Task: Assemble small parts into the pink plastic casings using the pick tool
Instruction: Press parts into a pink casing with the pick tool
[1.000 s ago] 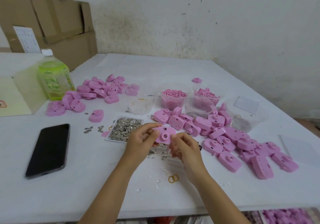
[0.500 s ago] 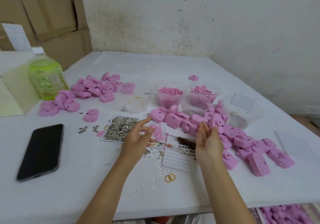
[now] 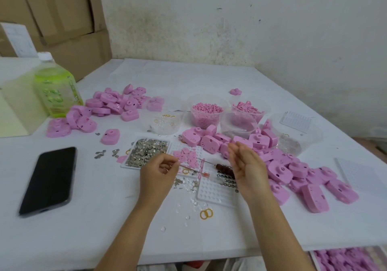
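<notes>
Two hands flank the pick tool: my left hand curled thumb-to-forefinger, on what I cannot tell, my right hand spread loose just beside its dark handle, needle lying crosswise toward the left fingers, pink casings heaped just beyond.

Pink casings are smooth matt plastic; the phone has a glossy black face; the small scraps are shiny metal; tubs are clear plastic; the pick tool has a dark wooden handle; boxes are matt cardboard
</notes>
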